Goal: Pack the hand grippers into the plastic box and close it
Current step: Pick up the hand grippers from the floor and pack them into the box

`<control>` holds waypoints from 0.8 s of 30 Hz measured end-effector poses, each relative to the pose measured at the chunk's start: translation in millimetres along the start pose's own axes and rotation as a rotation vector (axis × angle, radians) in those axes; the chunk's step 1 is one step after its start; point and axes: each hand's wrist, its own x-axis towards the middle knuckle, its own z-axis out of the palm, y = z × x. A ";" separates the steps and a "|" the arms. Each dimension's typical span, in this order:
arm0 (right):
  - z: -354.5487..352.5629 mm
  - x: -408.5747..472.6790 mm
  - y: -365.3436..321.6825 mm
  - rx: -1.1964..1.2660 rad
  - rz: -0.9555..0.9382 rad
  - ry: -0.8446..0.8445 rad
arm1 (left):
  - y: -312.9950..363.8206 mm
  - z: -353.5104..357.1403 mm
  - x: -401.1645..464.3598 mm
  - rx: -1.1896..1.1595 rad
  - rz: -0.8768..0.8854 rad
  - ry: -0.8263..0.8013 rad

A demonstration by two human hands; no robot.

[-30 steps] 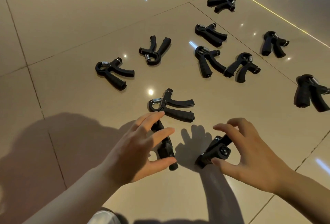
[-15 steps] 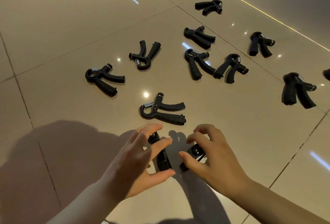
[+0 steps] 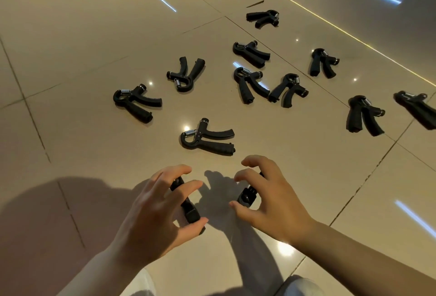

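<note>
Gleaming tiled floor [image 3: 94,24] strewn with hand grippers [image 3: 207,139]

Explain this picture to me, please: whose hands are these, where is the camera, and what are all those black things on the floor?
There is no machine here. A person wears one camera on the head, looking forward and down, so you see their own two bare hands from above.

The shiny surface is a tiled floor. Scattered on it are black hand grippers, squeeze tools for training grip, each with two handles and a metal spring. The nearest loose one lies just beyond the hands; nine more lie farther off, one cut by the right edge.

The left hand curls round one hand gripper low over the floor. The right hand curls round another. Whether either is lifted clear of the tiles I cannot tell.

The plastic box they should go into is not in view.
</note>
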 end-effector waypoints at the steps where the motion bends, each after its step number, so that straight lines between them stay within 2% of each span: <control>1: -2.8 -3.2 -2.9 -0.008 -0.005 0.008 | 5.0 -3.0 -4.4 -0.007 -0.021 0.013; 6: -32.9 -25.7 -31.1 -0.069 -0.046 0.042 | 45.1 -31.1 -16.7 -0.024 -0.122 0.077; 10: -95.8 -56.6 -71.4 -0.091 -0.062 0.062 | 100.6 -76.5 -5.8 0.005 -0.125 0.078; 15: -196.8 -116.2 -132.2 -0.076 -0.029 0.198 | 198.1 -160.5 32.9 0.029 0.074 -0.006; 20: -288.9 -197.4 -169.9 -0.039 -0.009 0.397 | 315.7 -223.1 55.6 0.026 0.284 0.057; 24: -340.7 -274.6 -186.2 -0.049 0.012 0.557 | 407.2 -235.9 50.8 -0.055 0.382 0.124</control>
